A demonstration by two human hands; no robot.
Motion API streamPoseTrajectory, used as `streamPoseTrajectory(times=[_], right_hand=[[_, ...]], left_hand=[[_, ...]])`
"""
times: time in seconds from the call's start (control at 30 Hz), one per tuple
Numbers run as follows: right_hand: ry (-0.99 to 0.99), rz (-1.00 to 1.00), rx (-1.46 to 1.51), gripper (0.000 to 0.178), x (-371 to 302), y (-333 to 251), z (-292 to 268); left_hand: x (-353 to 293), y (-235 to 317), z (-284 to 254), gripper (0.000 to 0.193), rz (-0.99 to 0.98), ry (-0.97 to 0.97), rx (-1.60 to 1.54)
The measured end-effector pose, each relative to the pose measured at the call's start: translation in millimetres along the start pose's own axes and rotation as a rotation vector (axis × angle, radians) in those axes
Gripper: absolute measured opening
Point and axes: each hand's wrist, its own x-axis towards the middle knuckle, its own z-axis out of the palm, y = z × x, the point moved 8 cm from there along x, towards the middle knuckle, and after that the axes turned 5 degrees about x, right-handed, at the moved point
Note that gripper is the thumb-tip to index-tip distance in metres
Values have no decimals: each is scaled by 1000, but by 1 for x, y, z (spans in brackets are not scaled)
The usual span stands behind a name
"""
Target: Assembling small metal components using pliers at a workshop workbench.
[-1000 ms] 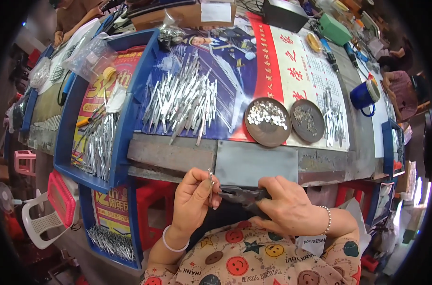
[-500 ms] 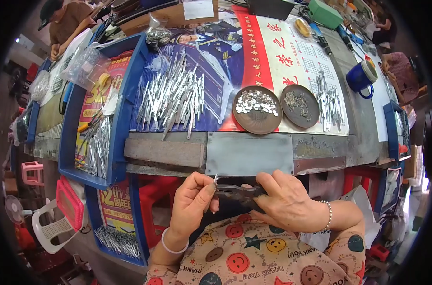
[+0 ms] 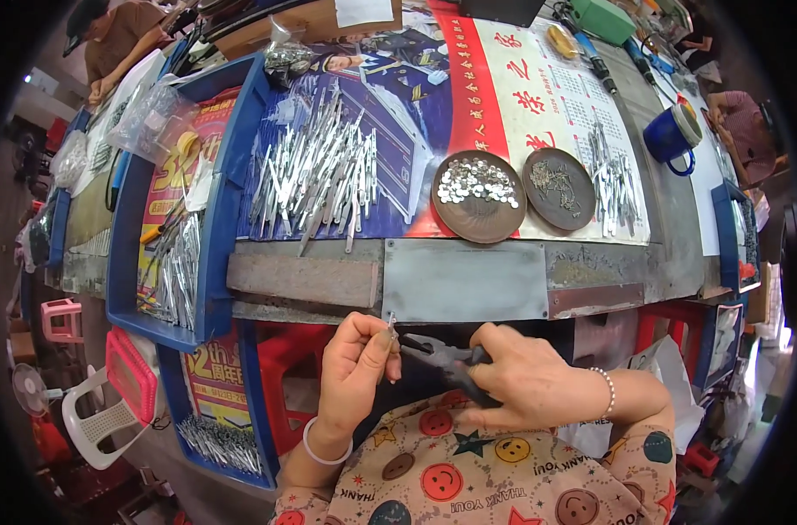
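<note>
At the bench's front edge, my left hand (image 3: 359,360) pinches a thin silvery metal piece (image 3: 392,322) between thumb and forefinger; most of it is hidden by the fingers. My right hand (image 3: 531,376) wraps round dark-handled pliers (image 3: 440,353). Their jaws point left and reach up to the metal piece by my left fingertips; whether they touch it I cannot tell. Just beyond both hands lies a grey metal plate (image 3: 465,282) on the bench edge. Past it stand a brown dish (image 3: 477,229) of small shiny discs and a second dish (image 3: 558,219) of fine metal pins.
A large heap of metal strips (image 3: 315,175) lies left on the poster-covered bench, with a smaller heap (image 3: 615,179) at right. Blue trays (image 3: 213,289) with more strips stand at left. A blue mug (image 3: 670,140) sits at right. Two people work farther off.
The pliers have turned in my right hand, and their jaws and handles now show spread apart. My left hand keeps its pinch, with the metal piece shifted slightly left.
</note>
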Motion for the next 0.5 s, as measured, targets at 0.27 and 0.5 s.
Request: streamPoseTrajectory(times=[0.27, 0.5], right_hand=[[159, -24, -362, 38, 1, -3, -3], [160, -23, -419, 36, 0, -3, -1]], left_hand=[[-4, -4, 2, 11, -81, -21, -26], [-4, -5, 3, 11, -100, -24, 7]])
